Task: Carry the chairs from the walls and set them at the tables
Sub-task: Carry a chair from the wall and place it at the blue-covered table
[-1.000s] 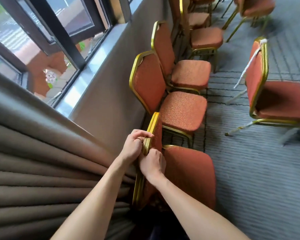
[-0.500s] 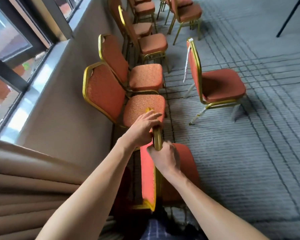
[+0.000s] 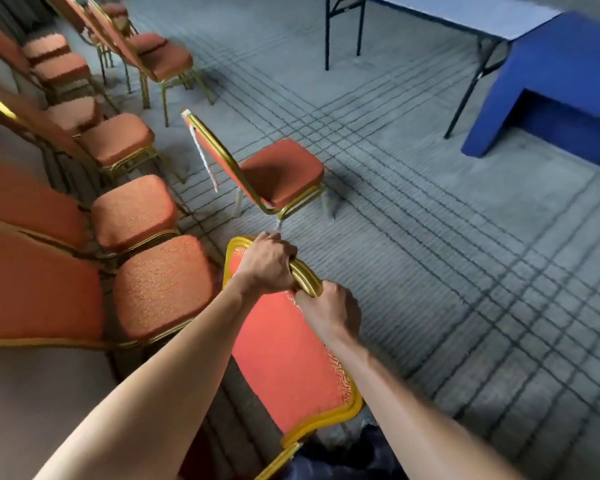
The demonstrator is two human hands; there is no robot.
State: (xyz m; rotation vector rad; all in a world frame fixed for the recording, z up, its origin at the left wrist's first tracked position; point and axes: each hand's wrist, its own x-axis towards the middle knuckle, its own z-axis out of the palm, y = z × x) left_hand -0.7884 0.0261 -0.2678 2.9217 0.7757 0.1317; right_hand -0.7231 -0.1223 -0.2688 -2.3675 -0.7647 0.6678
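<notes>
While both clasp the chair frame [image 3: 305, 280] | left hand [image 3: 267, 265] grip: clamped on it | right hand [image 3: 329, 313] grip: clamped alongside

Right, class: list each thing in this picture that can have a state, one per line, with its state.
Held chair: gripped at its gold back rail, legs hidden.
Left hand: grips the rail.
Right hand: grips the rail.
Lone chair: upright, apart from the row, white cord hanging off its back.
Wall chairs: in a row, untouched.
Table: standing, no chair seen at it.
</notes>
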